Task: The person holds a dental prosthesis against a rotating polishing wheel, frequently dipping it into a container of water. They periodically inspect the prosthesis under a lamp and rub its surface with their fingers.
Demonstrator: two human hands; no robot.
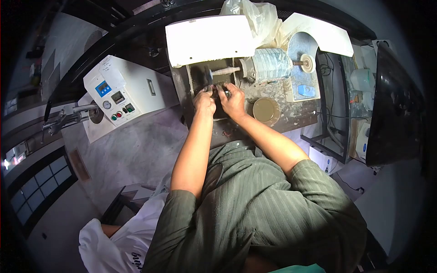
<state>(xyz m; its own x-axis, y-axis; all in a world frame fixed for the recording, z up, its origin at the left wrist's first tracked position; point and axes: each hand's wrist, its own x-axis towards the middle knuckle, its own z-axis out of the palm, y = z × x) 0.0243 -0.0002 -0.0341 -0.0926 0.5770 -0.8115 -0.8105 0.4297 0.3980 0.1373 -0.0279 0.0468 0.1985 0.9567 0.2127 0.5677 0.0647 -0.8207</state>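
Observation:
My left hand (205, 102) and my right hand (233, 102) are close together at the front of a bench polishing lathe. Fingers of both are closed in a pinch around something small and dark that I cannot make out. Just above them is the dark wheel (209, 75) at the end of the lathe's pale tapered spindle (226, 71). The lathe motor (273, 64) is wrapped in clear plastic, and a pale round wheel (308, 63) sits on its right shaft. Right of my right hand stands a round bowl (266, 111) of murky brownish liquid.
A white hood (209, 38) covers the back of the left wheel. A blue block (306, 90) lies in the right-hand tray. At left stands a white machine (125, 88) with gauges and buttons. A person in a white shirt (123, 234) is at lower left; a black screen-like panel (395, 107) is at right.

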